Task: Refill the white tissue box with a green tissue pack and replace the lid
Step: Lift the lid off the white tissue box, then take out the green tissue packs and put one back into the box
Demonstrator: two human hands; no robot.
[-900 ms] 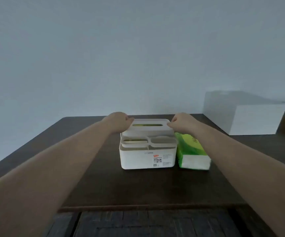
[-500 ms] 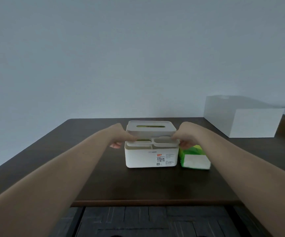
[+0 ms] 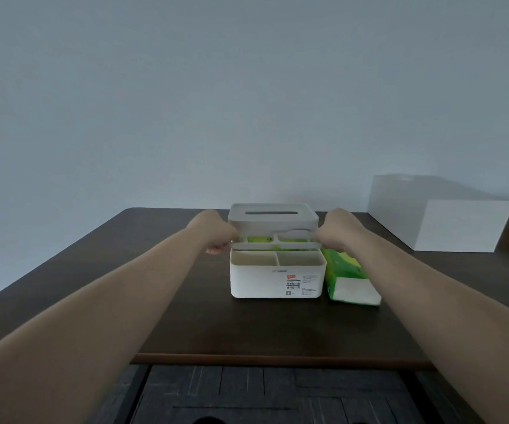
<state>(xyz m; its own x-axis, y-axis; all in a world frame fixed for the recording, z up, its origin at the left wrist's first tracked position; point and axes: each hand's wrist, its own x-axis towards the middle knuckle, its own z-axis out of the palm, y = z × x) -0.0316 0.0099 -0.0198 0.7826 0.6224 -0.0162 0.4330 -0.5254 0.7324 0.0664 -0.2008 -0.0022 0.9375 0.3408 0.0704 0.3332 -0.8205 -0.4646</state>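
Observation:
The white tissue box point(image 3: 277, 281) stands in the middle of the dark table point(image 3: 186, 316), with a label on its front and two small compartments at its near edge. Its white lid point(image 3: 273, 216), with a slot on top, hangs a little above the box. My left hand point(image 3: 216, 235) grips the lid's left end and my right hand point(image 3: 337, 232) grips its right end. Green packaging point(image 3: 259, 240) shows inside the box under the raised lid. A green tissue pack point(image 3: 349, 275) lies on the table against the box's right side.
A large white box point(image 3: 449, 224) sits at the table's back right. The table's front edge point(image 3: 277, 359) runs close to me, with dark floor tiles below it. A plain wall rises behind the table.
Both hands have lifted the lid up off the box, opening a gap that shows green inside. The camera view has tilted slightly.

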